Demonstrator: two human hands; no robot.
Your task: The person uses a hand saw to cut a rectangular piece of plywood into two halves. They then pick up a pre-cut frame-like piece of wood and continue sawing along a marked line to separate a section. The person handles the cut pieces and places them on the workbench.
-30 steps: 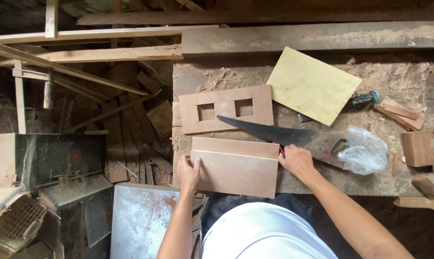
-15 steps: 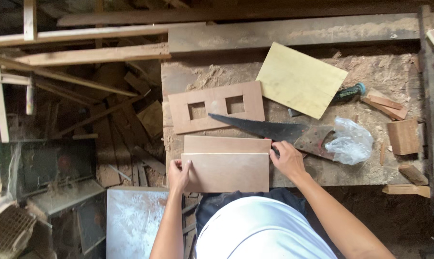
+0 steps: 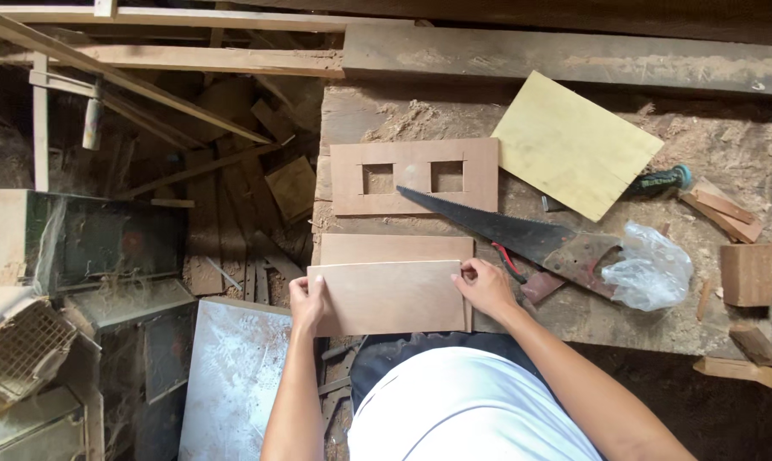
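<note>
My left hand [image 3: 307, 300] grips the left edge of a plain brown plywood panel [image 3: 387, 297]. My right hand [image 3: 486, 288] holds the same panel at its right edge. This panel lies on top of a second, similar panel [image 3: 394, 248], whose far strip shows beyond it. Both rest at the near left corner of a dusty wooden workbench [image 3: 573, 320].
Farther back lies a plywood board with two square cut-outs [image 3: 413, 177]. A handsaw [image 3: 522, 235] lies across the bench, beside a clear plastic bag [image 3: 649, 269] and a yellowish sheet [image 3: 573, 143]. Wood offcuts [image 3: 748, 273] sit at right. Scrap timber and a metal sheet [image 3: 232, 376] lie at left.
Both hands have kept hold of the top panel, which now sits slightly nearer to me and offset from the one below. The view has shifted a little.
</note>
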